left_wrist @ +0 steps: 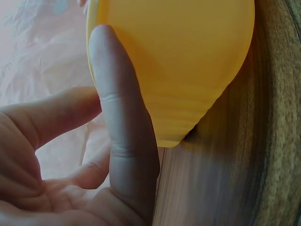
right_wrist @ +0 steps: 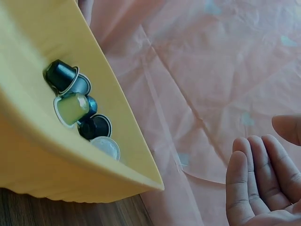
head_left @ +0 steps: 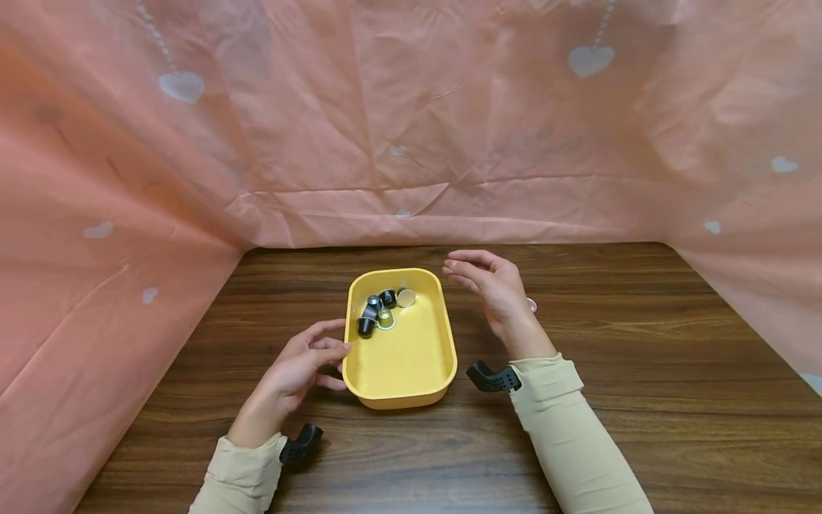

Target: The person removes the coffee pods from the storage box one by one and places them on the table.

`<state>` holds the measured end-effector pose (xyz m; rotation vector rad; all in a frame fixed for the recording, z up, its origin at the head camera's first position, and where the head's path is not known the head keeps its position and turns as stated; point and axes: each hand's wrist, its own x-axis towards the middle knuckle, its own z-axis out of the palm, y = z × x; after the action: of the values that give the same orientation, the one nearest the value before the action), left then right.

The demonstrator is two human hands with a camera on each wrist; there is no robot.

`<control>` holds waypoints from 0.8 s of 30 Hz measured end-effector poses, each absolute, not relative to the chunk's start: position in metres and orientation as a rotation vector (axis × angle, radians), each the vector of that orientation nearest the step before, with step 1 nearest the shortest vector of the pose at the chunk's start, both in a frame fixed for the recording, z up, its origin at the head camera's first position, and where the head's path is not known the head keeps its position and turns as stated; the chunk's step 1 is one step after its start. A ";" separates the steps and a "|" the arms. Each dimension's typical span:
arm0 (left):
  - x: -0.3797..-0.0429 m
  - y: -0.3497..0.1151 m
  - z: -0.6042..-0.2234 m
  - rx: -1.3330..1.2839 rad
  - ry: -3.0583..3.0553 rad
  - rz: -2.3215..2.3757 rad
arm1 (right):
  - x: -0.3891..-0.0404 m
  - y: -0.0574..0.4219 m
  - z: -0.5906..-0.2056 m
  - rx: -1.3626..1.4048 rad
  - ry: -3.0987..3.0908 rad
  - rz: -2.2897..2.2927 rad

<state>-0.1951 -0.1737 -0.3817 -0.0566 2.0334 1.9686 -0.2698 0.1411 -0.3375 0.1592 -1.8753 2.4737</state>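
A yellow bin (head_left: 411, 371) stands on the wooden table between both hands. Coffee capsules lie bunched in its far left part: black ones, a green capsule (head_left: 385, 318), and a pale round one (head_left: 406, 298) near the back wall. My left hand (head_left: 302, 368) is at the bin's left side, with loosely extended fingers touching the wall and one fingertip right at the rim. Beyond the bin's right rim, my right hand (head_left: 491, 289) is raised with relaxed fingers and holds nothing. In the right wrist view its fingers (right_wrist: 263, 174) lie side by side, thumb apart.
A small pale-rimmed item (head_left: 531, 305) shows on the table just behind my right wrist, mostly hidden. Pink cloth with white hearts (head_left: 385, 143) walls in the table (head_left: 642, 371) at the back and both sides. A black wrist mount (head_left: 493, 377) juts from the right sleeve.
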 end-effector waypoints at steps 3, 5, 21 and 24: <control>-0.195 -0.174 -0.382 -0.052 2.030 1.977 | -0.270 0.138 -0.337 0.167 -1.867 2.493; -0.195 -0.174 -0.383 -0.049 2.027 1.983 | -0.270 0.136 -0.337 0.170 -1.862 2.505; -0.193 -0.172 -0.384 -0.080 2.041 1.977 | -0.276 0.120 -0.340 0.125 -1.813 2.553; -0.193 -0.170 -0.385 -0.080 2.037 1.983 | -0.276 0.119 -0.341 0.116 -1.812 2.555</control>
<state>-0.1931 -0.1696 -0.3851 -0.0797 2.0369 1.9827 -0.2764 0.1191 -0.3411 0.1164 -1.8116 2.5548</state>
